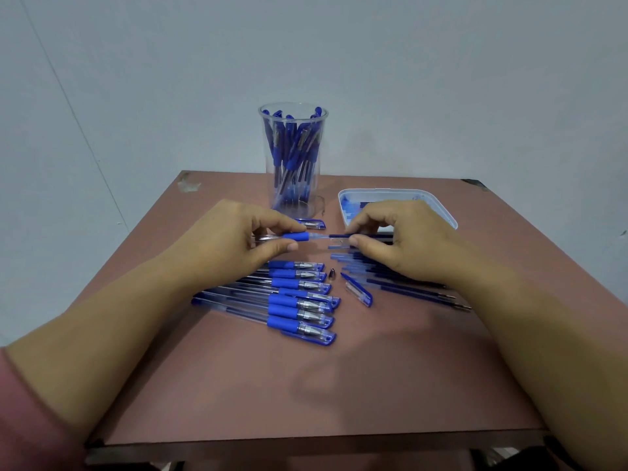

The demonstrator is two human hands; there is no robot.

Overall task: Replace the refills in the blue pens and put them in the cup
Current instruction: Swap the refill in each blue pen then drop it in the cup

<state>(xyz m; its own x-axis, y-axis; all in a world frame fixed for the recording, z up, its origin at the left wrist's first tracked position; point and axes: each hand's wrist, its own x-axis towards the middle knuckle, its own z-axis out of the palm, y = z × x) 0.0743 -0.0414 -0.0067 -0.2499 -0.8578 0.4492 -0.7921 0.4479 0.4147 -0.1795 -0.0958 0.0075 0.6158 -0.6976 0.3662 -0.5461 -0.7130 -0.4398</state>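
Left hand (238, 239) pinches open pen barrel (295, 236) at blue grip, above table (306, 385). Right hand (401, 243) pinches dark refill (360, 236), in line with barrel mouth, ends meeting. Clear cup (294, 158) behind, upright, full of pens. Capped pens (299, 300) in row below left hand; loose refills (407, 287) below right; pen cap (360, 294), metal tip (332, 272) between.

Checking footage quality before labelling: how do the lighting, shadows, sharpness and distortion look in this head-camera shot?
Head view: soft, even, cool light; a faint diffuse shadow on the table below the left hand and right hand; wide-angle stretch swells the forearms near the edges; cup and capped pens reasonably sharp.
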